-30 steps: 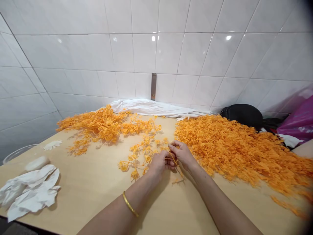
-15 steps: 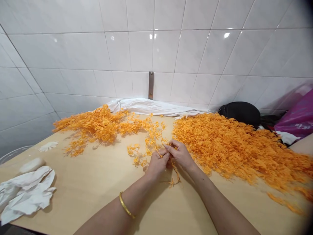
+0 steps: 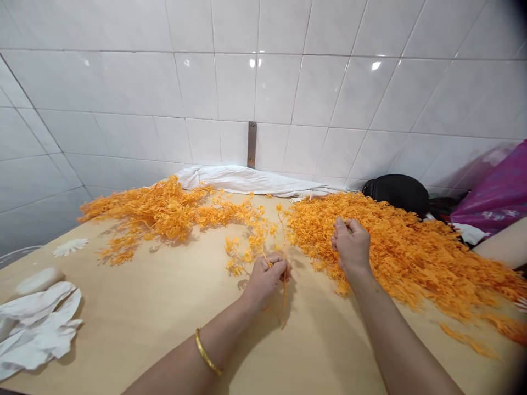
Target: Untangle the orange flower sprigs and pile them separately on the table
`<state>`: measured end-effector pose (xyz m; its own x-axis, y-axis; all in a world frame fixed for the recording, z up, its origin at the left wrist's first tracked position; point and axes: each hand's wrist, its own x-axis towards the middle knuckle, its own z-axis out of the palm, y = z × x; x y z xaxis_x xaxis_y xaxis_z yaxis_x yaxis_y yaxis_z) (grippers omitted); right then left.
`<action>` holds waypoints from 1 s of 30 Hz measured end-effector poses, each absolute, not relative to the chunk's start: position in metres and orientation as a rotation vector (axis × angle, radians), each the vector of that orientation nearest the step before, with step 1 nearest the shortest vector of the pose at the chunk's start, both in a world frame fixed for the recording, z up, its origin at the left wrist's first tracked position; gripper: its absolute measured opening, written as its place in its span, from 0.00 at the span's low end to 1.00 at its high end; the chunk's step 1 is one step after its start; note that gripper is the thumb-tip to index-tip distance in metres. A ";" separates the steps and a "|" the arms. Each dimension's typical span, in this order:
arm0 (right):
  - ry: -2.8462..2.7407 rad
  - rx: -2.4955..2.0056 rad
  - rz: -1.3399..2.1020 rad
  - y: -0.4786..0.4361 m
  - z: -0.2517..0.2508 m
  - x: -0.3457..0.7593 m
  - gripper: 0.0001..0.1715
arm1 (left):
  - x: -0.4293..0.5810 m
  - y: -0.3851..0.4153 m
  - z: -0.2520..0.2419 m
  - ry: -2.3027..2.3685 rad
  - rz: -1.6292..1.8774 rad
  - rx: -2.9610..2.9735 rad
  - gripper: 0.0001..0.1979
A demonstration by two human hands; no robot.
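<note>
My left hand [image 3: 267, 276], with a gold bangle on its wrist, is closed on a bunch of orange plastic flower sprigs [image 3: 251, 241] whose stems hang down past the fingers. My right hand [image 3: 351, 245] rests on the big pile of orange sprigs [image 3: 403, 252] on the right of the wooden table [image 3: 156, 323], its fingers curled into the pile. What those fingers hold is hidden. A smaller heap of orange sprigs [image 3: 152, 211] lies at the back left.
White crumpled paper [image 3: 35, 329] lies at the left edge, with a white flower piece [image 3: 69, 247] behind it. A white cloth [image 3: 247, 180] runs along the tiled wall. At the back right are a black bag [image 3: 397, 192] and a magenta bag [image 3: 498, 195].
My right hand has let go of the bunch and moved right onto the big pile. My left hand keeps the bunch, whose sprigs have swung up and back.
</note>
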<state>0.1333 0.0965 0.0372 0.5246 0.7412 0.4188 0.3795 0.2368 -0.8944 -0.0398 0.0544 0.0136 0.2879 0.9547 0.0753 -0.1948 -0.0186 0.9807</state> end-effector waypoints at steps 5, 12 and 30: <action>-1.373 -1.742 0.032 0.076 0.048 0.142 0.11 | -0.041 0.060 0.013 0.888 1.224 1.218 0.12; -1.536 -1.575 0.231 0.068 0.044 0.114 0.09 | -0.041 0.056 0.012 0.776 1.137 1.197 0.10; -1.722 -1.260 0.900 0.059 0.030 0.084 0.10 | -0.047 0.073 0.010 0.820 1.068 0.707 0.16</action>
<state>0.0843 0.0587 0.0304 -0.1812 0.9646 0.1918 0.3937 0.2499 -0.8846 -0.0471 0.0726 0.0099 0.2547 0.9396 -0.2286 -0.4635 0.3261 0.8239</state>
